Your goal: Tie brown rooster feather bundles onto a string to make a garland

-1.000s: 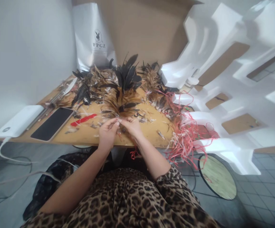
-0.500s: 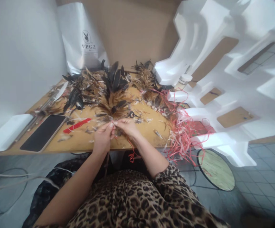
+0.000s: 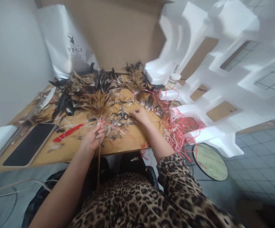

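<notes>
My left hand (image 3: pixel 95 136) is closed round the thin stick of a feather duster (image 3: pixel 98 104). Its brown and black feathers fan out away from me, red string wraps the base, and the stick's lower end hangs past the table edge. My right hand (image 3: pixel 140 116) is over the table, fingers loosely bent and apart, with nothing visible in them. Just left of its fingertips lies a small dark pair of scissors (image 3: pixel 123 116) among feather scraps. A loose strand of red string (image 3: pixel 115 127) trails from the duster's binding to the right.
Heaped feathers (image 3: pixel 80 82) lie at the back, with a feather bundle (image 3: pixel 136 79) to their right. A phone (image 3: pixel 29 144) and a red strip (image 3: pixel 68 133) are at left. Tangled red string (image 3: pixel 177 133) hangs by white foam packaging (image 3: pixel 213 133). A lidded jar (image 3: pixel 172 80) and silver bag (image 3: pixel 65 41) stand behind.
My hands were together at the feather base and are now apart. The right has let go and moved right towards the scissors; the left has moved left with the duster. The view has shifted.
</notes>
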{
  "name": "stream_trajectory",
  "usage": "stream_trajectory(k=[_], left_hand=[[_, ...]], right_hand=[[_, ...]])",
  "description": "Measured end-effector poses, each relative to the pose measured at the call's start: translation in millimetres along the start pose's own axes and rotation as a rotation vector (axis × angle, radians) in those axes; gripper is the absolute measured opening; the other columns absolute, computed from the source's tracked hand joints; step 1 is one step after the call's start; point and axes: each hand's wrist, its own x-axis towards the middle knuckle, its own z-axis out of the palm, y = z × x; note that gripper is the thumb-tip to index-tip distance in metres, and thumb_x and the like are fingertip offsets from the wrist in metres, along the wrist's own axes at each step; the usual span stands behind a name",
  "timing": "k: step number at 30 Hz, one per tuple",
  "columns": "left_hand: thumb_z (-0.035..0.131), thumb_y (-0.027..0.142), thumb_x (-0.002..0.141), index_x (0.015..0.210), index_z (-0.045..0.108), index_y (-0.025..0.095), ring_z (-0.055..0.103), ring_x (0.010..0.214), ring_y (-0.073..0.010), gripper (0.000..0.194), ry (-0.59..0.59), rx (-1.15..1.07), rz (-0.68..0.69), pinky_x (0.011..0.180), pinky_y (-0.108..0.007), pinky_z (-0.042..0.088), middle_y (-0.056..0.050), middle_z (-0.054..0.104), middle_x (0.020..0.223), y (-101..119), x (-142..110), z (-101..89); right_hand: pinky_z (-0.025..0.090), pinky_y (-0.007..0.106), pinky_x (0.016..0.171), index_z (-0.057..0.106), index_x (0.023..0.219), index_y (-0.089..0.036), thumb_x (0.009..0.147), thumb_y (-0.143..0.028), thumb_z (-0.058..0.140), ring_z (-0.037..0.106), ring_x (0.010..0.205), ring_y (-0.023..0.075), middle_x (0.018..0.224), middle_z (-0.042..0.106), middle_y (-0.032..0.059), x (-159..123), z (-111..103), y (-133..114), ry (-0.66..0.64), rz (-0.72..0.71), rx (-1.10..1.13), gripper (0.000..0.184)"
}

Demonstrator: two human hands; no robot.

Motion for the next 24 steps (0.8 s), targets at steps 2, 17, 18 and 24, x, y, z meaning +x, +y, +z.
stream_trajectory(k=[2, 17, 18, 24], left_hand=[[0.031, 0.006, 0.095, 0.092, 0.055, 0.008, 0.040, 0.041, -0.0008, 0.024, -0.012, -0.050, -0.023, 0.030, -0.008, 0.024, 0.001, 0.045, 0.065, 1.9, 4.2, -4.0], [0.035, 0.008, 0.094, 0.099, 0.054, 0.013, 0.039, 0.043, -0.0023, 0.020, 0.002, -0.102, -0.003, 0.029, -0.008, 0.024, 0.001, 0.044, 0.066, -0.9, 6.7, -6.9], [0.035, 0.008, 0.095, 0.099, 0.053, 0.012, 0.039, 0.043, -0.0021, 0.019, 0.002, -0.106, -0.008, 0.029, -0.008, 0.023, 0.001, 0.044, 0.066, -0.5, 8.1, -5.8], [0.036, 0.009, 0.095, 0.090, 0.053, 0.010, 0.040, 0.042, -0.0010, 0.018, -0.037, -0.099, -0.008, 0.030, -0.008, 0.024, 0.001, 0.045, 0.066, 2.2, 19.7, 12.9]], right_hand=[[0.041, 0.023, 0.065, 0.069, 0.071, -0.013, 0.073, -0.029, 0.061, 0.056, 0.065, 0.0127, 0.069, 0.066, 0.0035, 24.4, -16.3, 3.3, 0.171, -0.019, -0.197, 0.017], [0.046, 0.024, 0.073, 0.062, 0.067, -0.015, 0.069, -0.023, 0.056, 0.062, 0.079, 0.0173, 0.077, 0.068, 0.0085, 70.7, -28.5, -11.4, 0.367, 0.111, -0.100, 0.011], [0.045, 0.022, 0.067, 0.061, 0.069, -0.014, 0.071, -0.025, 0.055, 0.061, 0.073, 0.0149, 0.073, 0.067, 0.0063, 69.0, -25.7, -16.0, 0.348, 0.091, -0.042, 0.013], [0.034, 0.018, 0.043, 0.050, 0.071, -0.018, 0.066, -0.038, 0.059, 0.052, 0.051, 0.0085, 0.059, 0.058, -0.0018, 50.3, 8.1, -48.9, 0.084, -0.002, 0.442, 0.023]])
